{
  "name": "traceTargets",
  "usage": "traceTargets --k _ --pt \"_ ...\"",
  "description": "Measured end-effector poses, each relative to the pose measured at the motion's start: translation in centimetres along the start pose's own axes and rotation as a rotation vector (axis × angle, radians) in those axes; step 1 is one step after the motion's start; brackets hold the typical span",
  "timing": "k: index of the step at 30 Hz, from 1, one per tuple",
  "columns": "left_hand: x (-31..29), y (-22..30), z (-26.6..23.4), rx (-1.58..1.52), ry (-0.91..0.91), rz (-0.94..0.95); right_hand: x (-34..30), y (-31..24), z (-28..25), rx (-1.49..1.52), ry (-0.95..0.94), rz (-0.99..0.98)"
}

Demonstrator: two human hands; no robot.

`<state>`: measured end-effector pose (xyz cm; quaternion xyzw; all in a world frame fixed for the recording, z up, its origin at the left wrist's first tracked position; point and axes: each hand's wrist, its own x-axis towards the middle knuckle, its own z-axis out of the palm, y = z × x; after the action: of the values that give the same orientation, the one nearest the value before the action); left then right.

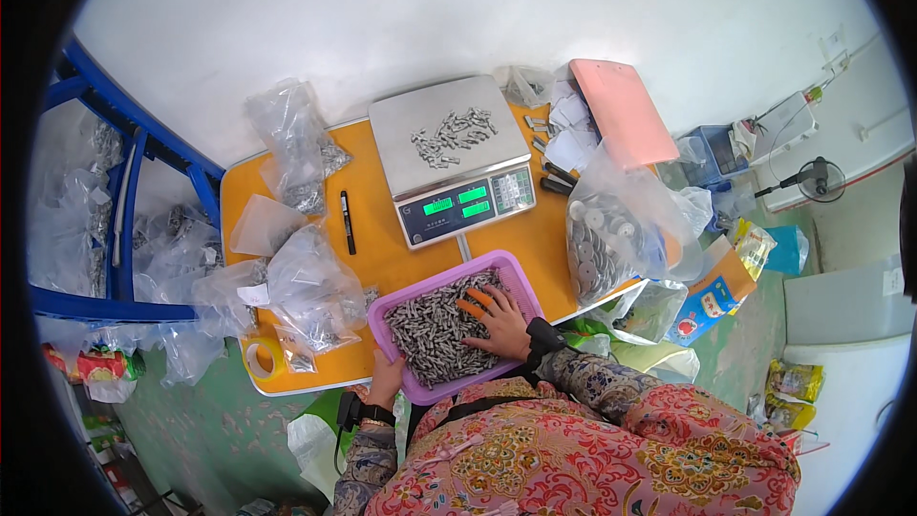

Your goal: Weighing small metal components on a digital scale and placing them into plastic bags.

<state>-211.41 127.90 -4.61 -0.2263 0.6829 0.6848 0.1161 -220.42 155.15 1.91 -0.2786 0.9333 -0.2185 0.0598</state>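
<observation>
A pink-purple plastic basket [523, 285] full of small silver metal fittings [435, 334] rests at the front edge of the table, partly over my lap. My left hand [385, 378] grips its near left corner, thumb at the rim and the other fingers mostly hidden. Orange covers sit on some fingers of my right hand [502, 327], which lies spread over the fittings. Nothing shows clasped in that hand. Beyond the basket, a digital scale [449, 182] with green lit displays carries a loose heap of similar metal pieces [454, 137] on its steel pan.
Bags of metal parts [310, 282] and a black marker [348, 222] lie left of the scale, with a yellow tape roll [263, 359] at the front-left corner. To the right stand a bag of round discs [604, 244] and a pink clipboard [626, 113]. A blue rack [122, 220] borders the left side.
</observation>
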Motion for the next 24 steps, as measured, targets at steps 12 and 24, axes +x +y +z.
traceTargets --k 12,24 --pt "-0.6 0.1 0.2 -0.062 0.058 0.019 0.0 -0.3 0.0 0.011 -0.014 -0.004" --pt "-3.1 17.5 0.5 -0.046 0.309 0.089 13.6 7.2 -10.7 0.262 0.451 0.012"
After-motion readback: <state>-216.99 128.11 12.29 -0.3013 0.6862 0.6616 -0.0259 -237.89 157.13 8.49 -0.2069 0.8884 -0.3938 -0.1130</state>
